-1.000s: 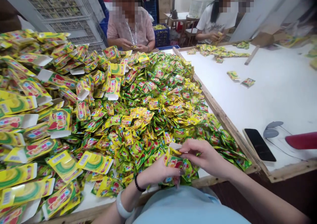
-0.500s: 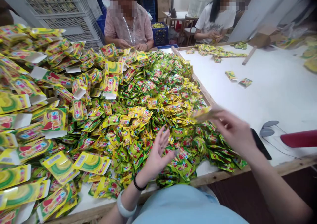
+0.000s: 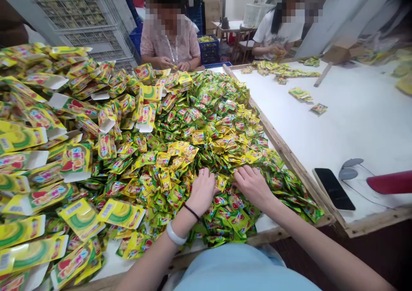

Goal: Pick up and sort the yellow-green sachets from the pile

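A heap of small green and yellow sachets (image 3: 206, 115) with fruit prints covers the middle of the table before me. My left hand (image 3: 203, 190), with a dark bead bracelet and a pale bangle at the wrist, is closed with curled fingers on sachets at the heap's near side. Just to the right, my right hand (image 3: 253, 187) also has bent fingers closed down on sachets. Between the hands a yellow sachet (image 3: 221, 182) shows. Fingertips of both hands are partly hidden among the packets. Open-ended printed cartons (image 3: 75, 160) are piled on the left.
A wooden strip (image 3: 283, 151) divides the heap from the white tabletop (image 3: 354, 123). There lie a phone (image 3: 334, 189), grey glasses-like discs (image 3: 349, 171), a red object (image 3: 389, 182) and a few yellow packets (image 3: 300, 94). Two people sit across, hands at packets. Crates (image 3: 86, 20) stand back left.
My right hand has come left from above the wooden strip into the heap, the yellow packet it held gone from it. My left hand has lowered and closed. More yellow packets lie on the white tabletop.
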`<control>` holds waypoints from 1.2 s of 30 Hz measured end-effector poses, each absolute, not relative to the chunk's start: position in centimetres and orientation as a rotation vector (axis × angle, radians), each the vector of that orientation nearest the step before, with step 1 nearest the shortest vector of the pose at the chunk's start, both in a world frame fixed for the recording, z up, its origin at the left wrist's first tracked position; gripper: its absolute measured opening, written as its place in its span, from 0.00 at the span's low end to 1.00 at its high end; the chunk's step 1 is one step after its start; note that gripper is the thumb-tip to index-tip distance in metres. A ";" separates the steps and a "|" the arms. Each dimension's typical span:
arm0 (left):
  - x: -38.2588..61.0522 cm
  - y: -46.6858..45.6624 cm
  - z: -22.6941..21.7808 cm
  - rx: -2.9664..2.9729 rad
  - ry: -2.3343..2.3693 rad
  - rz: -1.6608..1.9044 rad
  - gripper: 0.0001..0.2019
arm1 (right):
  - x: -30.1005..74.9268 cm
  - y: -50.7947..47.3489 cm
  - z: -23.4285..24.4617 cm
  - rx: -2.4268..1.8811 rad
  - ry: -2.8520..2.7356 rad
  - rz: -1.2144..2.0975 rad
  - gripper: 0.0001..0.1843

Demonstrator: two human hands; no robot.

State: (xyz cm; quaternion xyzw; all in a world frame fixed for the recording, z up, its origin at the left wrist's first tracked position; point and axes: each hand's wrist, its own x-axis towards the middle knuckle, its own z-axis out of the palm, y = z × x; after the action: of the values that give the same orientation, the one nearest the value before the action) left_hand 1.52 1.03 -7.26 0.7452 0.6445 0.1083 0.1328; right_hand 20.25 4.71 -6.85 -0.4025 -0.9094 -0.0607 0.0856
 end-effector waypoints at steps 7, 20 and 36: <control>1.0 0.6 -6.5 1.612 1.661 0.984 0.11 | 21.2 3.1 -5.4 -1.205 -1.735 0.907 0.11; 4.0 -0.9 -5.0 1.317 1.410 1.253 0.12 | 16.4 2.0 -7.1 -0.994 -1.173 1.441 0.22; -4.8 11.1 -0.9 2.278 2.102 1.014 0.12 | 21.9 2.0 -9.0 -1.337 -1.499 1.178 0.18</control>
State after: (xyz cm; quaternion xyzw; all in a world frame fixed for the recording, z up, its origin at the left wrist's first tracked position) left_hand -4.85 11.06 -0.94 0.6973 0.6434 0.3103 -0.0598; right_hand 21.94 2.03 -9.05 -0.5275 -0.5914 0.4645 0.3953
